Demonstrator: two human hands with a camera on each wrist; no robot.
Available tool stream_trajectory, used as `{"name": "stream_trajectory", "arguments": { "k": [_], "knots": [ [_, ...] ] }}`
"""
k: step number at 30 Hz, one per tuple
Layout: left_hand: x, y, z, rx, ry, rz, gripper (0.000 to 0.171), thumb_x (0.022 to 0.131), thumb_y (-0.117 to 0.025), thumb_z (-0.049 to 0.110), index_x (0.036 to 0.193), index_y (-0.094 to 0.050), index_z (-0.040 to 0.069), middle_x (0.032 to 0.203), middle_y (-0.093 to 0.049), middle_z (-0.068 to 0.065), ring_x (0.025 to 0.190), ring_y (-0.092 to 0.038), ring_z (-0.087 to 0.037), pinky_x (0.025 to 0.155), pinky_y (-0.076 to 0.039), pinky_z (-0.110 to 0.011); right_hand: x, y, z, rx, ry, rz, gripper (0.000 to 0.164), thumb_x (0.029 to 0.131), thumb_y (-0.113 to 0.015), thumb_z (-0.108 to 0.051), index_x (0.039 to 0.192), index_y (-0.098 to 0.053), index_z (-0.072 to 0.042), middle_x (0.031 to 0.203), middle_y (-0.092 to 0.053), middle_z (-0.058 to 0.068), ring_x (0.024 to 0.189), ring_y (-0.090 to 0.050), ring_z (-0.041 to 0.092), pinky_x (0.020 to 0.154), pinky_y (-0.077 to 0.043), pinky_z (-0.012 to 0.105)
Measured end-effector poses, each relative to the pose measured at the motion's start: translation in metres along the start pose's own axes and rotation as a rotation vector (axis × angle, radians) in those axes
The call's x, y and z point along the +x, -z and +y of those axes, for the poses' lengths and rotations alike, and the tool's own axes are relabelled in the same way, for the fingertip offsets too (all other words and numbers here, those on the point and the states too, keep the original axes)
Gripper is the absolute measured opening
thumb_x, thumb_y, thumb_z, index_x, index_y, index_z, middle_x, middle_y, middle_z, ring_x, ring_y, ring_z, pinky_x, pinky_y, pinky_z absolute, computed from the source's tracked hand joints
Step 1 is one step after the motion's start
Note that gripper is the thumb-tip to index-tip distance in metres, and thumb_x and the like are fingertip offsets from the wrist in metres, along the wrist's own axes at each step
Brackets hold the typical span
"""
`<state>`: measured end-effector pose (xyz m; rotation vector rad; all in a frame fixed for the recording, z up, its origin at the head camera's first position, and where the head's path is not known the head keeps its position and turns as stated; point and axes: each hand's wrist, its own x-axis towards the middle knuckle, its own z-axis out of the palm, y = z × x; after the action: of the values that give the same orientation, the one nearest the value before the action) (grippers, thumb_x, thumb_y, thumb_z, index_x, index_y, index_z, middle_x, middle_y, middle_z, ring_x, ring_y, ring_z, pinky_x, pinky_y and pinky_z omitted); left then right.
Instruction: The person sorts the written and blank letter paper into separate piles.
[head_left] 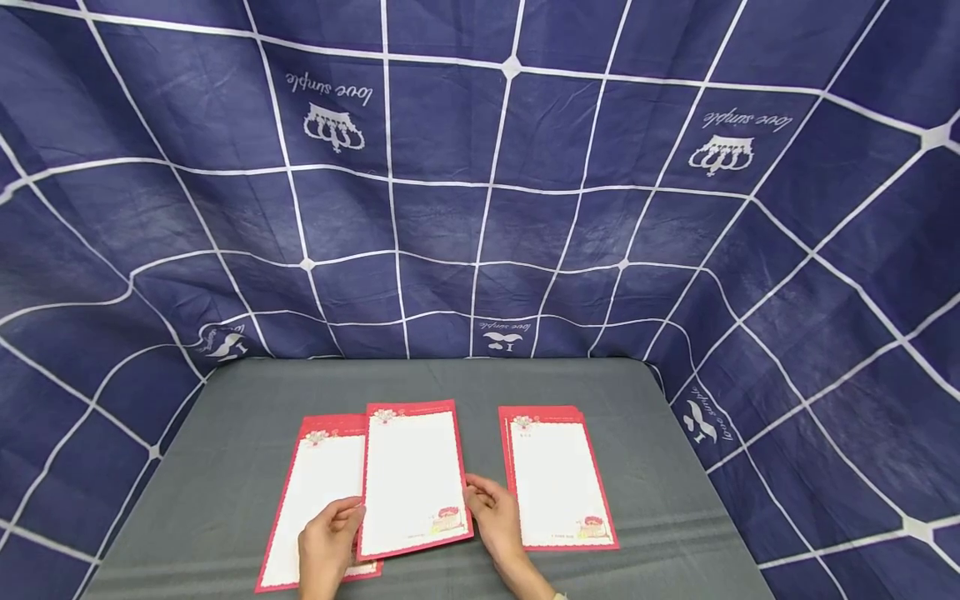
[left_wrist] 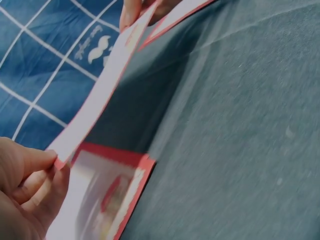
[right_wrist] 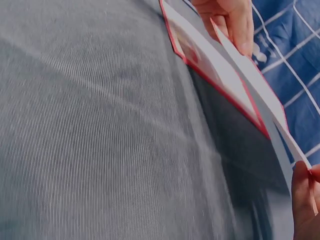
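Note:
Between both hands a red-bordered sheet of letter paper [head_left: 415, 479] is held up, with a flower print at its top left and a small picture at its lower right. My left hand [head_left: 327, 533] pinches its left edge between thumb and fingers. On the opposite edge, my right hand [head_left: 495, 517] pinches it low down. In the left wrist view the sheet [left_wrist: 100, 95] bows slightly and stands clear of the table. Beneath its left side lies a stack of matching sheets [head_left: 315, 492], partly covered. Another stack [head_left: 558, 483] lies to the right, close beside my right hand.
Everything lies on a grey cloth-covered table [head_left: 225, 467], with a crease across its front right. A dark blue curtain [head_left: 442, 217] with white grid lines hangs behind the table and along both sides.

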<state>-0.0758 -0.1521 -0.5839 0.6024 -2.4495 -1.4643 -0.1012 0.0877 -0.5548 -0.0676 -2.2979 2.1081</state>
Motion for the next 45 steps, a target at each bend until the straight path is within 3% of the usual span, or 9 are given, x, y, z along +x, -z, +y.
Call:
{"name": "stream_trajectory", "arguments": {
  "k": [9, 16, 23, 26, 33, 38, 43, 45],
  "knots": [
    [0.007, 0.027, -0.018, 0.035, 0.054, 0.016, 0.018, 0.09, -0.073, 0.017, 0.103, -0.076, 0.004, 0.083, -0.072, -0.002, 0.066, -0.062, -0.003, 0.06, -0.047, -0.022, -0.005, -0.033, 0.0, 0.001, 0.104, -0.002, 0.021, 0.086, -0.067, 0.008, 0.108, -0.07, 0.012, 0.092, -0.069, 0.023, 0.075, -0.067, 0.015, 0.065, -0.051, 0.016],
    [0.013, 0.04, -0.03, 0.092, 0.046, 0.08, 0.019, 0.09, -0.073, 0.017, 0.103, -0.076, 0.004, 0.082, -0.073, -0.003, 0.065, -0.06, 0.003, 0.062, -0.04, -0.013, -0.008, -0.055, 0.001, 0.018, 0.106, -0.005, 0.021, 0.085, -0.067, 0.01, 0.106, -0.07, 0.013, 0.09, -0.069, 0.023, 0.072, -0.065, 0.011, 0.063, -0.049, 0.015],
    [0.016, 0.051, -0.042, 0.108, 0.105, 0.056, 0.023, 0.091, -0.07, 0.018, 0.104, -0.074, 0.0, 0.085, -0.073, -0.007, 0.068, -0.065, -0.009, 0.058, -0.047, -0.024, -0.005, -0.076, 0.032, -0.044, 0.127, 0.014, 0.021, 0.083, -0.068, 0.012, 0.103, -0.072, 0.01, 0.084, -0.068, 0.018, 0.069, -0.064, 0.009, 0.061, -0.05, 0.016],
    [0.016, 0.056, -0.047, 0.119, 0.128, 0.063, 0.022, 0.092, -0.068, 0.017, 0.105, -0.073, 0.0, 0.086, -0.073, -0.007, 0.066, -0.065, -0.009, 0.056, -0.047, -0.024, -0.006, -0.083, 0.042, -0.041, 0.128, -0.004, 0.021, 0.083, -0.071, 0.008, 0.104, -0.073, 0.007, 0.082, -0.068, 0.013, 0.069, -0.064, 0.008, 0.062, -0.051, 0.017],
    [0.022, 0.067, -0.051, 0.164, 0.087, 0.12, 0.022, 0.093, -0.068, 0.021, 0.105, -0.075, 0.004, 0.084, -0.074, -0.002, 0.063, -0.058, 0.006, 0.061, -0.042, -0.016, -0.008, -0.094, 0.044, -0.039, 0.195, -0.005, 0.024, 0.08, -0.073, 0.006, 0.103, -0.074, 0.003, 0.081, -0.069, 0.007, 0.066, -0.064, 0.005, 0.061, -0.052, 0.017],
    [0.024, 0.073, -0.054, 0.181, 0.096, 0.149, 0.022, 0.093, -0.068, 0.02, 0.106, -0.075, 0.003, 0.087, -0.074, -0.007, 0.062, -0.058, 0.005, 0.064, -0.045, -0.022, -0.01, -0.103, 0.043, -0.061, 0.215, -0.013, 0.022, 0.08, -0.075, 0.005, 0.102, -0.075, 0.003, 0.079, -0.068, -0.002, 0.066, -0.063, 0.002, 0.062, -0.052, 0.018],
    [0.024, 0.078, -0.058, 0.209, 0.086, 0.158, 0.02, 0.093, -0.067, 0.017, 0.105, -0.074, 0.003, 0.087, -0.074, -0.009, 0.061, -0.057, 0.005, 0.057, -0.041, -0.017, -0.014, -0.112, 0.044, -0.025, 0.194, -0.028, 0.023, 0.079, -0.075, 0.007, 0.102, -0.074, 0.004, 0.08, -0.069, 0.001, 0.064, -0.065, 0.004, 0.058, -0.053, 0.016],
    [0.024, 0.08, -0.058, 0.219, 0.085, 0.156, 0.02, 0.093, -0.067, 0.017, 0.104, -0.074, 0.003, 0.086, -0.073, -0.009, 0.062, -0.059, 0.001, 0.058, -0.045, -0.022, -0.015, -0.114, 0.044, 0.002, 0.169, -0.04, 0.024, 0.079, -0.075, 0.007, 0.103, -0.074, 0.004, 0.08, -0.069, 0.002, 0.062, -0.065, 0.005, 0.057, -0.053, 0.016]
  ]
}}
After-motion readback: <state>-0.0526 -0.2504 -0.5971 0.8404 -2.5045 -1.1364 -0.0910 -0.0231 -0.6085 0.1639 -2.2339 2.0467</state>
